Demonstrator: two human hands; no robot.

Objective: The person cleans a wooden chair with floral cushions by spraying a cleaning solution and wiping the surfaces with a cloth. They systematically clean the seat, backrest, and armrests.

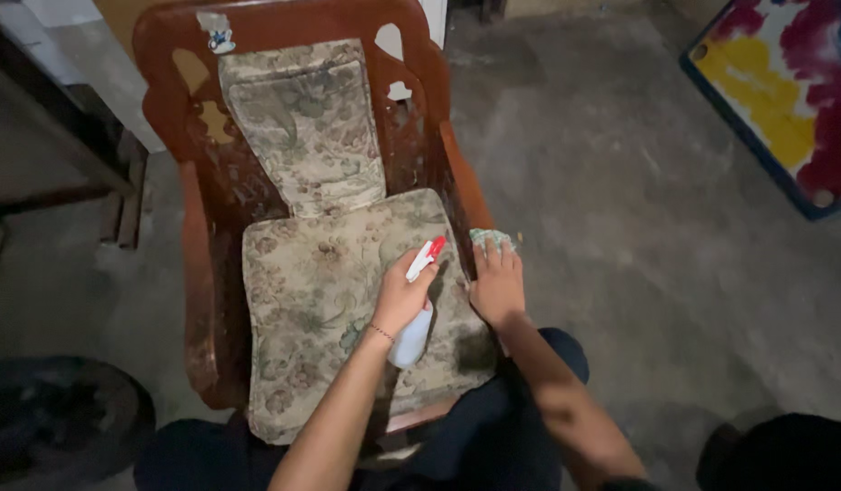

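A carved wooden armchair (195, 282) with a floral seat cushion (302, 300) and a matching back pad (307, 127) stands in front of me. My left hand (402, 295) grips a white spray bottle (411, 338) with a red trigger head (430, 250), held over the seat's right side, nozzle toward the chair's right arm. My right hand (498, 286) presses flat on a green patterned cloth (490, 237) on the right armrest (466, 186). Most of the cloth is hidden under my fingers.
Bare grey concrete floor (620, 182) lies to the right. A bright painted panel (784, 91) with a blue edge sits at the top right. Dark wooden furniture (66, 155) stands at the left, and a dark round object (57, 418) lies at the bottom left.
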